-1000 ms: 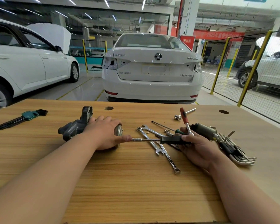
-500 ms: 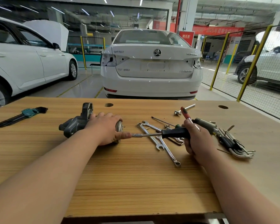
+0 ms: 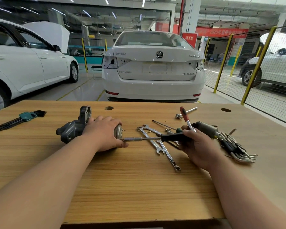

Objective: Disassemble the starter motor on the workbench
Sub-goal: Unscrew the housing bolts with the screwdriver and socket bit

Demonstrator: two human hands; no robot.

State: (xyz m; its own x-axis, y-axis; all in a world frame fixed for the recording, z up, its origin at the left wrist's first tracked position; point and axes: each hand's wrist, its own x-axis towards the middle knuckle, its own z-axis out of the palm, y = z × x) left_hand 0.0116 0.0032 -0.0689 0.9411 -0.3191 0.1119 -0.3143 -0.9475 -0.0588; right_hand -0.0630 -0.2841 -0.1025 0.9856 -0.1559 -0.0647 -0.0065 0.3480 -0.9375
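Head view: garage w/ 3 cars behind wooden bench [image 3: 139,187]. Left hand [image 3: 104,134] clamps down on starter [image 3: 74,128], left of bench centre. Right hand [image 3: 196,144] closed round driver [image 3: 155,138], tip at starter's end cap. 2 spanners [image 3: 162,146]; 2 hex-key sets, at left and right edges.

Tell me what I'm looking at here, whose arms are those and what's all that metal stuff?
A person wears a camera on their head, so you see their own two arms. The left hand presses down on the starter motor, a car part, on the wooden workbench. The right hand holds a black-handled screwdriver with its tip at the motor's metal end. Spanners, hex keys and another green-held key set lie around. White cars stand behind.
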